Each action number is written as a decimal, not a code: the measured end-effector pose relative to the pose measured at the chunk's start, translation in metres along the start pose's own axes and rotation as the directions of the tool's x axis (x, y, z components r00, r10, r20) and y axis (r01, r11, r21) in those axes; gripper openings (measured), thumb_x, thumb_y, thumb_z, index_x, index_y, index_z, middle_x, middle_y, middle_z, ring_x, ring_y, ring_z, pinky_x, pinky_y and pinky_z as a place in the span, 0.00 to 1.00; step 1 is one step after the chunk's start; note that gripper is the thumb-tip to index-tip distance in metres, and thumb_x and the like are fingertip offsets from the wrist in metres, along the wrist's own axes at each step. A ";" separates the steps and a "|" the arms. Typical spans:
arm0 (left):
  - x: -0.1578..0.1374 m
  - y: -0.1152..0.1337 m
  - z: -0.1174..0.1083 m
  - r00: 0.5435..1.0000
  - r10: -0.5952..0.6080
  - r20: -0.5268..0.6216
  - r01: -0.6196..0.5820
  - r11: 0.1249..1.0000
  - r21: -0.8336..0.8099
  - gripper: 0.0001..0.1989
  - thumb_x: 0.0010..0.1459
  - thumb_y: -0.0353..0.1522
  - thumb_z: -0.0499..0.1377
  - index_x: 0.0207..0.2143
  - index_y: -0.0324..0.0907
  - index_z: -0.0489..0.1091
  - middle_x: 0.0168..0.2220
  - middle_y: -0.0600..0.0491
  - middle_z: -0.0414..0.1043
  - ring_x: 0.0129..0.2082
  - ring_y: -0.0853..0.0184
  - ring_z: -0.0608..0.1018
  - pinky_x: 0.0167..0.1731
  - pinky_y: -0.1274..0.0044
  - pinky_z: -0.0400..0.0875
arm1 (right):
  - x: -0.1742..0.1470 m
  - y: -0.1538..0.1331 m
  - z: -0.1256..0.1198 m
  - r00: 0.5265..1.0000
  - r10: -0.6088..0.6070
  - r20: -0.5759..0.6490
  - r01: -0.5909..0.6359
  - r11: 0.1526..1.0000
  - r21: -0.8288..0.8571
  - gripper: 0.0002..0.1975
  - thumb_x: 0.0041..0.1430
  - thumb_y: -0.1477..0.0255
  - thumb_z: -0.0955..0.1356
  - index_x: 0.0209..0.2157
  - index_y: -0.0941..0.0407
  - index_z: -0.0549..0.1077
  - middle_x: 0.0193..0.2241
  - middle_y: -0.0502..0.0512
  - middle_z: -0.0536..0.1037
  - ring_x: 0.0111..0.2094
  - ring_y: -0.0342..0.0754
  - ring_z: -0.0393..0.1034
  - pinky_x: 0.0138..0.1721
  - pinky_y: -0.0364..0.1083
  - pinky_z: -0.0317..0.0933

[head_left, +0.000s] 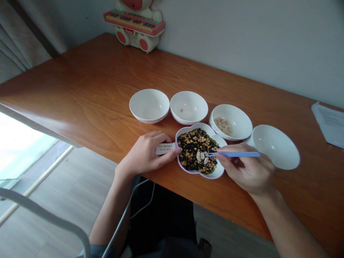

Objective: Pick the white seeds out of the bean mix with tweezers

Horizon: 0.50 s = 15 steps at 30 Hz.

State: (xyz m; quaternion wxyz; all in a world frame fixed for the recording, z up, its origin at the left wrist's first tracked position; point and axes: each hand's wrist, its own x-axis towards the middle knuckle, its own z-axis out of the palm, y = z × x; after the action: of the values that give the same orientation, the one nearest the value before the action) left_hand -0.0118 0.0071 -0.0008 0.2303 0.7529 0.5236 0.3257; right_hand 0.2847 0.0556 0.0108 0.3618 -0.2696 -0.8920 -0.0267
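Where black and tan beans (192, 145) mingle, scalloped dish (215, 135), lilac-rimmed

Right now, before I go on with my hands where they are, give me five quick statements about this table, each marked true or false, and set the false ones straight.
1. The right hand holds a blue utensil with its tip over the flower-shaped dish. True.
2. The left hand is well away from the dish. False: its thumb and fingers hold the white labelled tab at the dish's edge.
3. The second bowl from the left has a small piece in it. True.
4. The pale pieces lie in the leftmost bowl. False: these pale pieces are in the third bowl from the left.
5. The toy keyboard stands in front of the dish. False: it stands behind the bowls, by the wall.
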 end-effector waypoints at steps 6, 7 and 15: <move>0.001 0.002 -0.001 1.000 -0.015 0.009 0.015 1.000 0.003 0.15 0.68 0.43 0.63 0.37 0.40 0.76 0.35 0.52 0.80 0.32 0.66 0.79 0.35 0.75 0.70 | -0.002 0.004 0.000 1.000 -0.007 -0.022 0.007 1.000 -0.014 0.09 0.59 0.80 0.76 0.38 0.57 0.75 0.31 0.53 0.84 0.31 0.44 0.80 0.37 0.42 0.73; 0.001 0.003 -0.001 1.000 -0.014 0.009 0.014 1.000 0.004 0.15 0.68 0.43 0.63 0.37 0.40 0.76 0.34 0.52 0.80 0.32 0.66 0.79 0.35 0.75 0.70 | -0.003 0.004 0.000 1.000 -0.008 -0.020 0.007 1.000 -0.014 0.09 0.59 0.79 0.76 0.38 0.57 0.75 0.31 0.53 0.84 0.31 0.44 0.79 0.36 0.42 0.73; 0.000 0.002 0.000 1.000 -0.010 0.006 0.010 1.000 0.001 0.15 0.69 0.43 0.63 0.37 0.40 0.75 0.34 0.52 0.80 0.32 0.66 0.80 0.36 0.75 0.70 | -0.001 0.001 0.002 1.000 -0.016 -0.009 0.016 1.000 -0.016 0.09 0.59 0.80 0.76 0.39 0.58 0.75 0.30 0.52 0.84 0.28 0.42 0.78 0.32 0.41 0.70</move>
State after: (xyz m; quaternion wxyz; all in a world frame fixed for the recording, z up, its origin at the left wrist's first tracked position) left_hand -0.0109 0.0070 0.0004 0.2334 0.7513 0.5267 0.3220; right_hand 0.2850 0.0564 0.0083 0.3635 -0.2653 -0.8922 -0.0376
